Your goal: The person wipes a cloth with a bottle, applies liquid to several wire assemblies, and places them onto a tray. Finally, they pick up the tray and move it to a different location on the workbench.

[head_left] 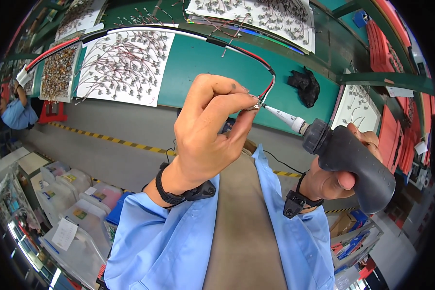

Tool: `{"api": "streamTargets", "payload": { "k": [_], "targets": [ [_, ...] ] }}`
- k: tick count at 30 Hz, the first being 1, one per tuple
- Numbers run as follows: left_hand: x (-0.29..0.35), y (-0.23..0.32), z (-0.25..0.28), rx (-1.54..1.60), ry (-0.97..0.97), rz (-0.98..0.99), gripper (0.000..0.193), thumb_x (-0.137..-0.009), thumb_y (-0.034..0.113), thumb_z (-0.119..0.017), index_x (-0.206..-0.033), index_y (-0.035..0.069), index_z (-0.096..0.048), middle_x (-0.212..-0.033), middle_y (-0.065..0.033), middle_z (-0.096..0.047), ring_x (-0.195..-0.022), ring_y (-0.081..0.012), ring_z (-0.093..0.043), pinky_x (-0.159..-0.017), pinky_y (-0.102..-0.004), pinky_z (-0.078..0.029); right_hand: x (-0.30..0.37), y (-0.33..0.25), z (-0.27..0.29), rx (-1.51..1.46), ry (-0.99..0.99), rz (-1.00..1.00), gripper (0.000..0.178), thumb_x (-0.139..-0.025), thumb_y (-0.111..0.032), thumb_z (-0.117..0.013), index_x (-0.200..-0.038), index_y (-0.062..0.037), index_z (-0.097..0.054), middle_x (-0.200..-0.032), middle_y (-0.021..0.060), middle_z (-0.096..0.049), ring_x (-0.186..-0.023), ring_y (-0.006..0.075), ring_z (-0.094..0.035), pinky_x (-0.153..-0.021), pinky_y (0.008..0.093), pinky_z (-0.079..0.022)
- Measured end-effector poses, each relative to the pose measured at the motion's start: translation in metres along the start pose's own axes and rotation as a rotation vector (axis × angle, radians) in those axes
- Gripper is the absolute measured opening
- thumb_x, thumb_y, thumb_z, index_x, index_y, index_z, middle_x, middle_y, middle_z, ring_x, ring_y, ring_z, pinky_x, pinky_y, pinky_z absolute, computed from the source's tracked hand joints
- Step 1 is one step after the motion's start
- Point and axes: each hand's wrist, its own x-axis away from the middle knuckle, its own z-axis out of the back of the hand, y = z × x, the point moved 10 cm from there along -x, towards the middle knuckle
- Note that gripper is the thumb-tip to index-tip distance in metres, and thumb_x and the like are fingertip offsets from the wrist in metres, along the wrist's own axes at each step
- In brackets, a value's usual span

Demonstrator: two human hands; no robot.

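My left hand pinches a small metallic part between thumb and fingers, mostly covered by the fingertips. From that part a cable of red, white and black wires arcs up and across the bench to a white connector at the far left. In my right hand lies a black squeeze bottle, tilted, with my fingers wrapped round it. Its tapered white nozzle points left, the tip right at the small part; whether they touch is hard to see.
The green bench top bears a white sheet with many small wired parts. Another loaded sheet sits farther back. A crumpled black thing lies at right. Red trays stand beyond. Clear boxes and a person are at left.
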Motion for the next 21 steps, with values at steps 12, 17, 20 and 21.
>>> {"api": "streamTargets", "payload": {
  "k": [12,17,20,21],
  "targets": [
    [0.001,0.0,0.003,-0.003,-0.002,-0.009,0.027,-0.058,-0.014,-0.066,-0.081,-0.001,-0.06,-0.081,-0.0111,-0.054,-0.071,-0.017,-0.056,-0.055,-0.0232,-0.045,-0.002,-0.006,-0.008,-0.069,-0.058,0.003,0.067,-0.074,-0.052,-0.058,-0.106,0.0053,-0.047,-0.095,0.0139,-0.054,-0.094,0.0245,-0.05,-0.079,0.036,-0.05],
    [0.003,-0.002,0.003,0.029,-0.004,0.023,0.026,-0.059,-0.015,-0.065,-0.081,-0.002,-0.059,-0.083,-0.0118,-0.053,-0.072,-0.0167,-0.055,-0.056,-0.0229,-0.045,0.002,-0.005,0.003,0.055,-0.034,0.013,0.069,-0.073,-0.053,-0.059,-0.107,0.0058,-0.048,-0.095,0.0155,-0.054,-0.096,0.0251,-0.05,-0.08,0.0367,-0.049],
    [0.003,-0.002,0.002,0.053,-0.017,0.044,0.026,-0.06,-0.016,-0.064,-0.081,-0.003,-0.059,-0.085,-0.0121,-0.053,-0.072,-0.0161,-0.055,-0.057,-0.0226,-0.045,0.002,-0.003,-0.001,0.036,-0.024,-0.05,0.069,-0.072,-0.052,-0.061,-0.107,0.0062,-0.048,-0.096,0.0171,-0.054,-0.093,0.0261,-0.052,-0.08,0.0359,-0.048],
    [0.003,-0.003,0.001,0.064,-0.023,0.056,0.026,-0.06,-0.016,-0.063,-0.082,-0.003,-0.059,-0.086,-0.0122,-0.053,-0.072,-0.0157,-0.055,-0.057,-0.0225,-0.046,0.002,-0.003,-0.002,0.036,-0.022,-0.049,0.069,-0.072,-0.052,-0.061,-0.107,0.0062,-0.048,-0.096,0.0171,-0.054,-0.093,0.0261,-0.052,-0.08,0.0359,-0.048]
  ]
}}
